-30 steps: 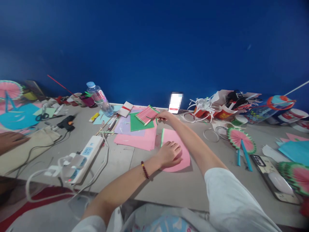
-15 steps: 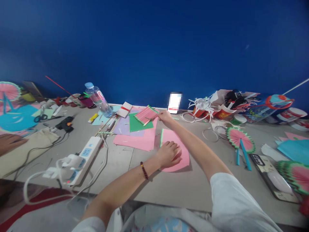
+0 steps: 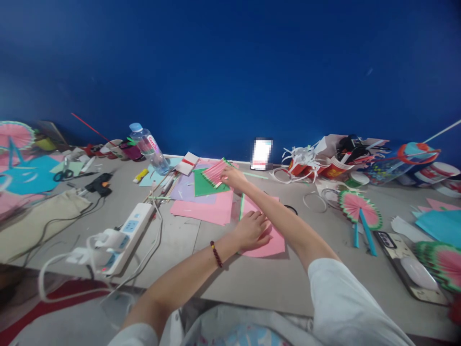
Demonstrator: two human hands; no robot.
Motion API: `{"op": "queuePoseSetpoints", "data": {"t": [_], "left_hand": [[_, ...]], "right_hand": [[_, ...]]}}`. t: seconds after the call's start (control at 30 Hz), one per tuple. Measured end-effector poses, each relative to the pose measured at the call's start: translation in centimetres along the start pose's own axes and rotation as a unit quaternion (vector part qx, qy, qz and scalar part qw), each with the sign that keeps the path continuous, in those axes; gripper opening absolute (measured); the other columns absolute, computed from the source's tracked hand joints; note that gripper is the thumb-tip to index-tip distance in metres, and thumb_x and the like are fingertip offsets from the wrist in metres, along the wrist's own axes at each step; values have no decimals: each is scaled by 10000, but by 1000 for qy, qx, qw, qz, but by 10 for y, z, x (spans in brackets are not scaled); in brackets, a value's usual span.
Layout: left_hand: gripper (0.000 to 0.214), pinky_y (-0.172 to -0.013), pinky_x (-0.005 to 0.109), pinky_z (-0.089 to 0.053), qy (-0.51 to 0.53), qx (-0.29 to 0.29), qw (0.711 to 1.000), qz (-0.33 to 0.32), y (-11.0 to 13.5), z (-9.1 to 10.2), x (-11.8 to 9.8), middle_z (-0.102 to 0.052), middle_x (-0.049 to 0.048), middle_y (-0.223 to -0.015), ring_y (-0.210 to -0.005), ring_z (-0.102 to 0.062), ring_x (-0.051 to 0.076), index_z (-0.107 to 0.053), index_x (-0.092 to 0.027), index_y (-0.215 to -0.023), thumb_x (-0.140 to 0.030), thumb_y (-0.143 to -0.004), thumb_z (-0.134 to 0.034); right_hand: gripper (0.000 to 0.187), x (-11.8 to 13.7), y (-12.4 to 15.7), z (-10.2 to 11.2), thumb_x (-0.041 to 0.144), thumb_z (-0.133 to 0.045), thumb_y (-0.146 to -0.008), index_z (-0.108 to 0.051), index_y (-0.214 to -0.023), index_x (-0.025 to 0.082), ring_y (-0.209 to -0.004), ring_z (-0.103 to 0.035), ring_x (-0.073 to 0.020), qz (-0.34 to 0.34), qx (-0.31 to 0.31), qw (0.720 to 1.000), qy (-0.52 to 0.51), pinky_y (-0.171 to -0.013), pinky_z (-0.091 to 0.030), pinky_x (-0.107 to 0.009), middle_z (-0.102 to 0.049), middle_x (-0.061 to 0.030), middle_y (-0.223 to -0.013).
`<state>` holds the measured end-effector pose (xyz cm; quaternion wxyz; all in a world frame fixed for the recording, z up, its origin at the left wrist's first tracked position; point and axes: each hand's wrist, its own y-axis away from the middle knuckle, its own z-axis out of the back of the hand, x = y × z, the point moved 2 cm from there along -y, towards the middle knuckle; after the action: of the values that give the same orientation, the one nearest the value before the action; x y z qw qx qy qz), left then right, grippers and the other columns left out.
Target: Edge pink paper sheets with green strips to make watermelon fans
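My left hand (image 3: 252, 230) lies flat with its fingers apart on a pink sheet of paper (image 3: 272, 244), which has a green strip along its left edge. Farther back, the fingers of my right hand (image 3: 233, 179) are bent together at the right end of a pleated pink paper (image 3: 214, 172) with green edges. That pleated paper lies on a green sheet (image 3: 203, 189), over purple and pink sheets (image 3: 201, 211). The fingertips of my right hand are partly hidden. A black loop (image 3: 291, 209) shows beside my right forearm.
A power strip (image 3: 131, 226) with cables stands left, near a water bottle (image 3: 153, 153) and a glue gun (image 3: 100, 185). A lit phone (image 3: 261, 154) leans at the blue wall. To the right are a finished round paper fan (image 3: 360, 207), red cups (image 3: 333, 169) and another phone (image 3: 391, 247).
My right hand has moved left onto the pleated paper. My left hand stays on the pink sheet. The other person's hand at the far left has gone from view.
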<state>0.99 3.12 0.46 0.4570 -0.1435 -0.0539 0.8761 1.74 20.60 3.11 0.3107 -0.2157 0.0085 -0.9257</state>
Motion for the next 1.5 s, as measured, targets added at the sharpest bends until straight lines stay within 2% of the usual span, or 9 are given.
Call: {"op": "queuePoseSetpoints", "data": {"t": [0.27,0.5,0.6,0.77,0.93,1.1,1.23,1.33,1.5], "left_hand": [[526,-865,411,-403,3,10,1000,-1,0,1,0,-591,114,-1061,-983,-511,274,-592,-154,-1078,-615,-840,-507],[518,-883,409,-395,1,2,1000,-6,0,2,0,-588,120,-1081,-1007,-504,276,-572,-150,-1117,-592,-854,-507],[487,-877,406,-397,5,3,1000,-5,0,2,0,-591,113,-1065,-990,-506,269,-590,-158,-1074,-587,-859,-505],[463,-866,412,-401,-5,-1,1000,-6,0,2,0,-598,117,-1081,-987,-508,275,-608,-156,-1029,-575,-862,-504],[555,-869,417,-402,0,-1,1000,-6,1,-1,0,-591,130,-1142,-1021,-508,296,-606,-149,-1033,-645,-788,-559],[622,-892,418,-391,0,-1,1000,-10,1,-4,0,-584,120,-1113,-1016,-501,292,-589,-153,-1101,-664,-746,-599],[592,-885,414,-389,-1,-10,1000,-3,0,0,-4,-571,114,-1051,-985,-495,291,-601,-160,-1058,-669,-756,-580],[557,-882,410,-385,-11,-13,1000,3,-1,2,-7,-564,109,-984,-962,-501,287,-599,-151,-1054,-639,-789,-550],[641,-906,431,-365,-34,-6,999,17,-1,0,-12,-566,125,-1075,-989,-503,293,-566,-144,-1129,-669,-763,-558]], "right_hand": [[271,-13,-3,2,120,-457,-837,-684,-984,143,-870,-595,-168,8,-24,999,-45,-785,-447,-269,-680,-79,-1040],[319,-17,7,8,74,-560,-704,-704,-973,166,-1051,-542,-232,97,25,995,-13,-951,-382,-346,-649,-85,-1065],[291,-11,14,5,84,-582,-734,-713,-977,174,-1046,-538,-242,130,41,990,31,-936,-375,-359,-638,-96,-1086],[167,-5,19,0,124,-559,-835,-718,-862,170,-985,-543,-228,131,19,990,53,-886,-374,-340,-643,-107,-1036],[178,-3,21,1,129,-525,-877,-696,-920,156,-975,-543,-212,130,-6,991,36,-886,-386,-321,-648,-100,-995],[164,-3,34,6,130,-526,-870,-677,-929,158,-979,-567,-208,97,-84,991,-26,-909,-415,-319,-669,-89,-1005],[168,-16,65,10,132,-517,-850,-666,-900,193,-927,-591,-202,40,-150,986,-61,-837,-449,-304,-689,-54,-960],[184,-43,96,17,144,-503,-827,-665,-893,200,-843,-593,-215,-52,-197,978,-35,-767,-464,-321,-684,-63,-917],[316,-103,141,38,59,-432,-730,-668,-918,152,-933,-572,-273,-115,-251,959,71,-876,-438,-403,-673,-128,-942]]}}
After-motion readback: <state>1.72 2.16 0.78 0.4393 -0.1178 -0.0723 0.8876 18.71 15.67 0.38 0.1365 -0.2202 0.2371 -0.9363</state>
